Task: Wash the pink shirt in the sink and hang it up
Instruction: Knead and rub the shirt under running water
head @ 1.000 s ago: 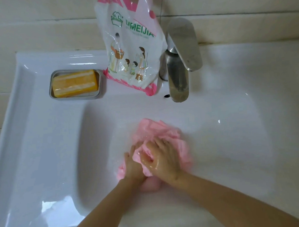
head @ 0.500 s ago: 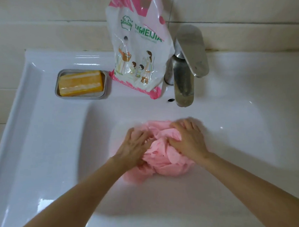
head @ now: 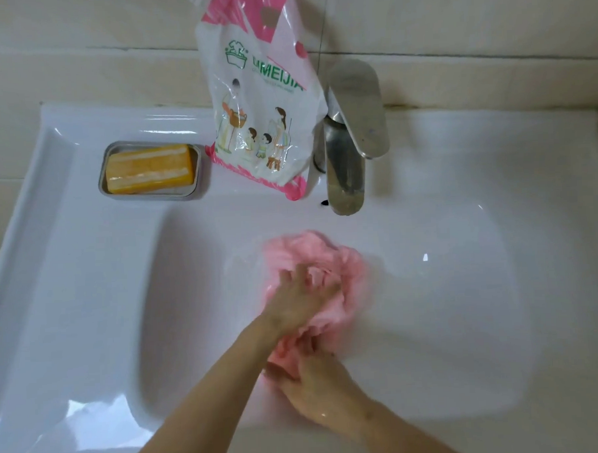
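The person is working with 2 bare hands inside the white sink (head: 88, 304). The pink shirt (head: 340, 262) is lying bunched into 1 wet bundle on the basin floor, under and between both hands.

The left hand (head: 299, 303) is lying on top of the bundle. Its fingers (head: 286, 278) are spreading and bending into the fabric, and the hand is grasping a fold (motion blur is hiding the exact finger positions). The right hand (head: 318, 386) is sitting nearer the person than the left hand, just beside the left wrist. Its fingers (head: 287, 375) are curling round the near edge of the shirt and are clenching that fabric. The back of the right hand is shining wet.

Beyond the hands, on the far rim, 1 metal faucet (head: 345, 169) is standing with its spout pointing toward the hands. Just beside the faucet, on the left-hand side, 1 white and pink detergent bag (head: 262, 118) is leaning against the tiled wall (head: 453, 21). Further out on the left-hand side, 1 metal soap dish (head: 152, 196) is holding 1 orange soap bar (head: 149, 169). The dish and the bag are standing just beside each other, and both are sitting well apart from the hands.
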Tool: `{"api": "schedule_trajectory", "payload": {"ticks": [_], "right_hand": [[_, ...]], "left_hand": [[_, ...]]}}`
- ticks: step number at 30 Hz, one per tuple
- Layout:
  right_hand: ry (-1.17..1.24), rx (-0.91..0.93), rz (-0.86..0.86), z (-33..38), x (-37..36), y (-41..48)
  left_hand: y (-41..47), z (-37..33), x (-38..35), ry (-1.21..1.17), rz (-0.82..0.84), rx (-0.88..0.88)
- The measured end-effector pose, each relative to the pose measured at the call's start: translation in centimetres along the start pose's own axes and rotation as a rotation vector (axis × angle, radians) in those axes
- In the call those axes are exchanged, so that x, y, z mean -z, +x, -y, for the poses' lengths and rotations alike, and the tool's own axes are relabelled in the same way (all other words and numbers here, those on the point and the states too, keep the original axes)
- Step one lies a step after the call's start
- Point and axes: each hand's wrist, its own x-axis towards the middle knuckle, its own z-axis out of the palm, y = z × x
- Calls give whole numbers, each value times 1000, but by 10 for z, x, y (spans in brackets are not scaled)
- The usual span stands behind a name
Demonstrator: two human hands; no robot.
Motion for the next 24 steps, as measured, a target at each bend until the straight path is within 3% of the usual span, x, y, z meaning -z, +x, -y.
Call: {"api": "schedule_trajectory", "payload": {"ticks": [2,3,5,6,7,12,13,15,18,20,24], "right_hand": [[245,105,67,-9,18,-3],[392,75,-28,-20,31,-4],[464,-46,-493,-47,59,2],[371,-76,-713,-57,70,10],[291,-70,-800,-61,78,23],[-226,136,-594,-52,67,98],[-252,125,-577,-59,66,105],[-70,73,-594,-67,65,105],[138,203,-777,-63,46,78],[60,321,-870,-49,20,60],[-313,427,-993,-31,-14,71]], "left_hand": [[-1,0,-1,504,20,-149],[-4,3,-2,703,-26,-248],[-8,17,-6,872,-104,-284],[-12,23,-10,849,-104,-250],[-16,27,-14,814,-79,-207],[-21,42,-29,782,-87,-181],[-21,46,-29,809,-161,-207],[-22,55,-28,779,-265,-200],[-24,66,-29,622,-247,-135],[-20,67,-30,564,-278,-112],[-13,75,-30,592,-342,-176]]}}
